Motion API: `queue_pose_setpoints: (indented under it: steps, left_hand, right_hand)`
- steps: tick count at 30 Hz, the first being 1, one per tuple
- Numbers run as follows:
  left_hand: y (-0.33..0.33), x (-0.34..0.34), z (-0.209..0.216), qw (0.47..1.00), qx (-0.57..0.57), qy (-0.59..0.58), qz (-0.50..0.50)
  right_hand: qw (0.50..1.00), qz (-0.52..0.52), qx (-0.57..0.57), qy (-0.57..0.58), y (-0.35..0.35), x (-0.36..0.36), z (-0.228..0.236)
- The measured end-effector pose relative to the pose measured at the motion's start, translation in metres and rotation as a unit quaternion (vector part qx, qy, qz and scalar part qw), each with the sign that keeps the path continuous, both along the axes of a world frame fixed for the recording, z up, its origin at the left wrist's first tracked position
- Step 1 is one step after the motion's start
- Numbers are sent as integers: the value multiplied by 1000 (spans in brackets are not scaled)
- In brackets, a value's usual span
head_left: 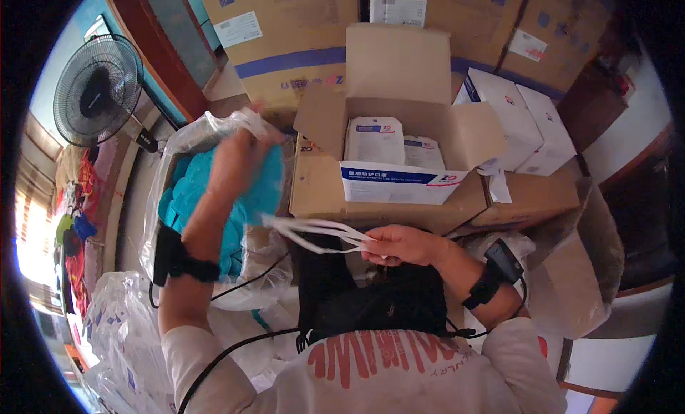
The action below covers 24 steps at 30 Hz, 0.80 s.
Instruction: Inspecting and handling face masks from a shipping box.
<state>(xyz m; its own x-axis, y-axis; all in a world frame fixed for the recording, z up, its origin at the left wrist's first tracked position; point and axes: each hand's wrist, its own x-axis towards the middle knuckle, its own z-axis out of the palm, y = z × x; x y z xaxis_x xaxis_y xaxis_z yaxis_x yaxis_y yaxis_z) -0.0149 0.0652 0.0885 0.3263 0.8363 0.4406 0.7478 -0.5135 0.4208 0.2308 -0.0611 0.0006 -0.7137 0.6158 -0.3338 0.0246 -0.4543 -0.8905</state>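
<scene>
My right hand (403, 244) is closed in front of my belly, pinching a bundle of white elastic straps (321, 228). The straps stretch leftward in loops toward a pile of teal face masks (187, 189) in a clear plastic bag. Over the far part of that pile, my left hand (250, 137) is smeared by motion, so its fingers and any grip cannot be made out. A blurred teal patch lies just below it. An open white and blue box (403, 189) with flaps raised stands beyond my right hand, holding white packets (374, 139).
Brown cartons (292, 64) are stacked along the back. Closed white boxes (524, 125) stand at the right, above a carton with a plastic liner (581, 271). A black fan (98, 89) is at the far left. Clear bags (125, 335) lie at the near left. Cables run along both arms.
</scene>
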Motion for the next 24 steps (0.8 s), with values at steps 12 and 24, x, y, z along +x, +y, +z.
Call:
queue_pose_setpoints:
  steps: [12,24]
  left_hand:
    - [-89,51,-84,748,-532,-30,-394]
    - [-133,17,-39,613,-524,-35,-590]
  right_hand:
    - [858,52,429,-280,-1,-5,43]
    - [934,264,206,-125,-61,35,88]
